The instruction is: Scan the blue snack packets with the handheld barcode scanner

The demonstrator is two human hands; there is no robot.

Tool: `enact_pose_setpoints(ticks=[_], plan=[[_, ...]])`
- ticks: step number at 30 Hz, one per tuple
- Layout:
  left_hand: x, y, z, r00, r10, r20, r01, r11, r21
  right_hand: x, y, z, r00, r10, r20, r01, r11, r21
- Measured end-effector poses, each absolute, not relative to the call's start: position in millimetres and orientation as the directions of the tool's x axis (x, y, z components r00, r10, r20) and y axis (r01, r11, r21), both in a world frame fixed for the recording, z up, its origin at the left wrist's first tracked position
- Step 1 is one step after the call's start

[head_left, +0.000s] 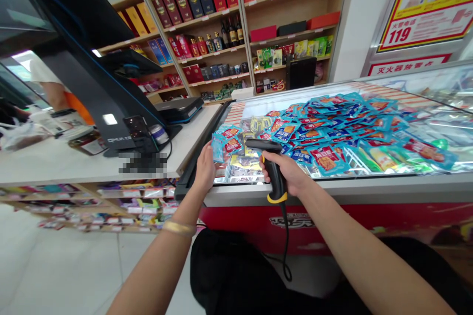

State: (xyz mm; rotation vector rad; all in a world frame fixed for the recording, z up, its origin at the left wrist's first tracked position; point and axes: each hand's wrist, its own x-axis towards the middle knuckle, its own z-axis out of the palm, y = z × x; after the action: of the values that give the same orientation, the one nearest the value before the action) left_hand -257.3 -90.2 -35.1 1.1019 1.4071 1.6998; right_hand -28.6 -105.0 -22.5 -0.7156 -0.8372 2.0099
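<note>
My right hand [286,170] is wrapped round the grip of a black and yellow barcode scanner [275,172]. The scanner's head points left, and its cord hangs down in front of the freezer. At the freezer's left end, my left hand [205,167] holds a light blue snack packet [218,148] by its edge; the fingers behind it are mostly hidden. Between the hands lie yellow snack packets [247,161] and a few blue and red ones. A large heap of blue and red snack packets [332,123] spreads over the glass top beyond the scanner.
The chest freezer [332,186] has a grey front rim. Left of it, a white counter [162,163] carries a black checkout terminal [121,128], a phone [137,130] and jars. Behind stand shelves [207,18] of boxes and bottles. A person's arm [55,94] shows far left.
</note>
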Motion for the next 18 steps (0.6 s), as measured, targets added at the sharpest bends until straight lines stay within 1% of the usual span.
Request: enact_pose_setpoints(ticks=[1,2,4,6,13,18], plan=[[-257.4,-90.0,-33.7,-0.428,0.897,0.110,-0.121,-0.177,0.977,-28.4,-105.2,-21.9,-0.504,0.844,-0.185,-0.460,-0.443,-0.769],[-256.9,-90.2,-32.1,-0.428,0.903,0.042,-0.219,-0.149,0.964,-28.2,-105.4,-21.2,-0.512,0.838,-0.189,-0.450,-0.449,-0.772],[-254.5,-90.9,-29.2,-0.421,0.906,-0.031,-0.311,-0.112,0.944,-27.9,-105.9,-19.8,-0.529,0.827,-0.189,-0.428,-0.452,-0.782],[-251.5,-91.9,-27.1,-0.407,0.913,-0.038,-0.326,-0.106,0.939,-27.8,-106.3,-19.0,-0.544,0.818,-0.184,-0.398,-0.445,-0.802],[-248.4,-92.1,-26.4,-0.359,0.933,0.000,-0.296,-0.114,0.948,-29.2,-105.5,-19.1,-0.594,0.791,-0.146,-0.308,-0.392,-0.867],[-249.6,-91.9,-26.6,-0.312,0.950,0.018,-0.241,-0.098,0.966,-29.6,-103.4,-19.2,-0.591,0.789,-0.168,-0.275,-0.392,-0.878]])
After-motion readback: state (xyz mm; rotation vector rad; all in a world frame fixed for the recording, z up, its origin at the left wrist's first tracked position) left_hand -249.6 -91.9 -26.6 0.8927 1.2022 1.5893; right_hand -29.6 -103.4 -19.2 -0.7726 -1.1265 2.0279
